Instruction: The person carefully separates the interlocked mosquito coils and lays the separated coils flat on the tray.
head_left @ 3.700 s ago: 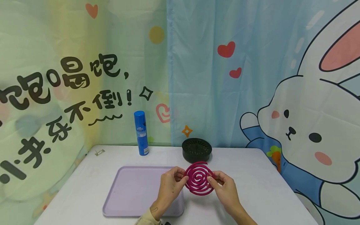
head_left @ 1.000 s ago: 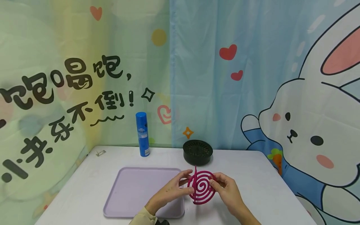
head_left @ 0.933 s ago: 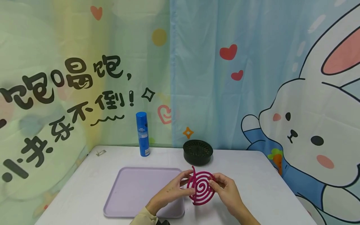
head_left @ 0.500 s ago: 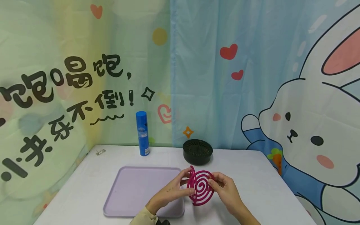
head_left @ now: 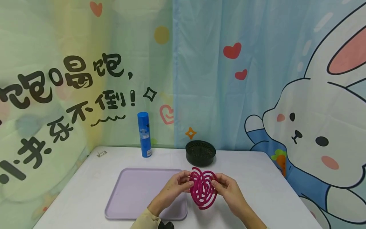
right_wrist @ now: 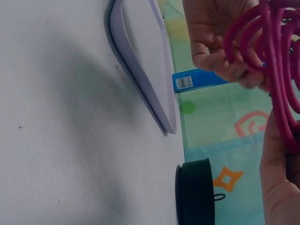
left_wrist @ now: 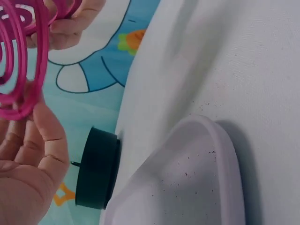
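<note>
Two magenta mosquito coils (head_left: 202, 187), still interlaced, hang upright above the table in the head view, their spirals tilted apart and overlapping. My left hand (head_left: 172, 189) pinches the left rim between thumb and fingers. At the right rim, my right hand (head_left: 229, 190) pinches with thumb and forefinger. The left wrist view shows the outer rings of the coils (left_wrist: 21, 61) against the fingers of my left hand (left_wrist: 33, 159). In the right wrist view, the coils (right_wrist: 276, 70) partly cover both hands.
Behind the hands stands a round black slotted tin (head_left: 200, 154). A lilac tray (head_left: 143, 194) lies at left, partly under my left forearm. Farther back are a blue spray can (head_left: 144, 135) and a small metal clip (head_left: 101, 154). A printed curtain (head_left: 200, 79) hangs behind the white table.
From one flat-looking disc, the coils have been spread into two angled spirals. The left spiral, nearly edge-on a second ago, now turns more toward the view, and the left thumb has moved up.
</note>
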{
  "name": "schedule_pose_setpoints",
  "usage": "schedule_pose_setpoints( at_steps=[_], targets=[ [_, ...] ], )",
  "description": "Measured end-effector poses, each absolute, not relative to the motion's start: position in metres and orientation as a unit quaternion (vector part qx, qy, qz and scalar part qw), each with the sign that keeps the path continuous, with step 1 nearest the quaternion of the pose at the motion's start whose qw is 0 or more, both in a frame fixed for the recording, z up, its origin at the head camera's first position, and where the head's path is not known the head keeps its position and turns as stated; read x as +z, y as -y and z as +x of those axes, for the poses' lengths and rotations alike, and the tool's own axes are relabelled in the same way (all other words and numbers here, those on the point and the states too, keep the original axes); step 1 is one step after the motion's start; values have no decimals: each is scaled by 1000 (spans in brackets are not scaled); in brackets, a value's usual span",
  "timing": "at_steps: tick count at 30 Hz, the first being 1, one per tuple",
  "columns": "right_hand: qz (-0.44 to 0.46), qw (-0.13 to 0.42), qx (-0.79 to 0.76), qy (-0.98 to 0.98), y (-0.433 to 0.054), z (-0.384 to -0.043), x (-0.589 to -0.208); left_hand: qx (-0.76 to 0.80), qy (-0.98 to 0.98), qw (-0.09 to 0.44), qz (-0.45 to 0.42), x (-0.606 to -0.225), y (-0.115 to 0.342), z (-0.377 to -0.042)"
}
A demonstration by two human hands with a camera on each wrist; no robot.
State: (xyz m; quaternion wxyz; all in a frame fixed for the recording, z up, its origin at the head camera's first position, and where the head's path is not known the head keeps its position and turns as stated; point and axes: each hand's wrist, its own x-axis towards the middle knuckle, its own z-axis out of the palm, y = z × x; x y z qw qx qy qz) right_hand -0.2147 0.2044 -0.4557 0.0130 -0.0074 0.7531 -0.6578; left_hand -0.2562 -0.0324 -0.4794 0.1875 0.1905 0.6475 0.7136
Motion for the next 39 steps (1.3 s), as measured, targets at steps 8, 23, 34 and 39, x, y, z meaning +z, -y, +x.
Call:
schedule_pose_setpoints(
  at_steps=[8, 23, 34, 39],
  targets=[
    [-17, 24, -666, -745, -209, -214, -454, 734, -632, 166, 184, -477, 33, -253],
    [-57, 73, -679, -728, -219, -216, -454, 732, -650, 124, 163, -475, 35, -253],
    [-60, 74, -685, -722, -223, -216, -453, 725, -663, 117, 144, -471, 37, -252],
    [-47, 55, -676, -734, -223, -218, -453, 717, -676, 100, 136, -471, 38, -252]
  ],
)
